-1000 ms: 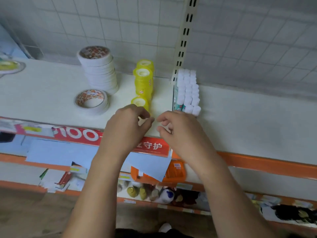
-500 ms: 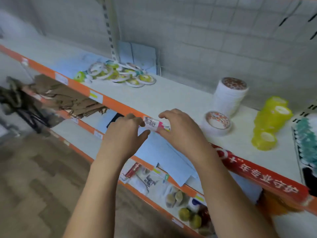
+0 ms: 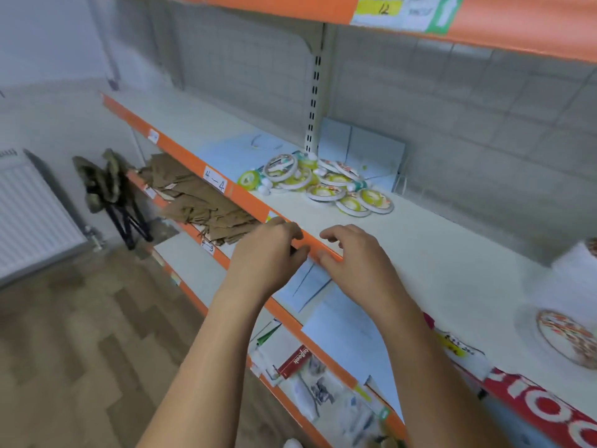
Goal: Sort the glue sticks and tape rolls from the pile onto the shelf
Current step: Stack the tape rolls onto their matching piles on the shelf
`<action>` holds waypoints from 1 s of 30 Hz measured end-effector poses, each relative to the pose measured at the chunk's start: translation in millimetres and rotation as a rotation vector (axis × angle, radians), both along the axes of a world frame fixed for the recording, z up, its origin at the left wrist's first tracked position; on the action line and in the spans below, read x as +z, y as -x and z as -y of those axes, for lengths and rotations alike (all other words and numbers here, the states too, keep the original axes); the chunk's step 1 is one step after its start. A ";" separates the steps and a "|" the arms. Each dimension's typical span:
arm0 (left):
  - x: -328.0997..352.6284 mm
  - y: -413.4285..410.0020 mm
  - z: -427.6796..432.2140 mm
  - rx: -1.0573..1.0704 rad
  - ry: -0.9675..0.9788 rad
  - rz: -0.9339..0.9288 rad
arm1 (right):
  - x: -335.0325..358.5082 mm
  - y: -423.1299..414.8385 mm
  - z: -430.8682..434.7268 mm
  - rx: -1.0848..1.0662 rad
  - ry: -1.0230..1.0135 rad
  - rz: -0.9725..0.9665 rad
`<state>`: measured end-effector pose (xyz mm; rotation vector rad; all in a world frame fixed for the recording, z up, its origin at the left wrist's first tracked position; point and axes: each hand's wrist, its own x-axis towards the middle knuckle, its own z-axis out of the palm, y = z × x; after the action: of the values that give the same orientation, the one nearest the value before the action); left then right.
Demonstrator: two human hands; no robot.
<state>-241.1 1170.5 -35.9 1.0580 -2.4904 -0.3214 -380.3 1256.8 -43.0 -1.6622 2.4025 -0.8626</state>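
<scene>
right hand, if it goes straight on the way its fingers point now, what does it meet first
Most likely the pile of white-and-yellow tape rolls farther along the white shelf board; only bare board shows between it and the right hand. Depth is unclear, so it could pass above.

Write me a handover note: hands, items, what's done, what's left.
Left hand: fingers curled at the shelf edge, palm hidden.
Right hand: fingers loosely curled, nothing in them.
Pile of tape rolls and glue sticks lies unsorted ahead on the shelf.
Done: a blurred white tape stack and a single roll at far right.
Left: sort the pile.
</scene>
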 end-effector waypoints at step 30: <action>-44.8 27.9 311.7 -0.239 -0.130 0.074 | -24.7 -3.8 272.0 -0.190 0.061 0.026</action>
<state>-269.0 858.8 -80.7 0.8331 -2.6985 -0.5306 -376.5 984.8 -67.7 -1.4490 2.5725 -0.9867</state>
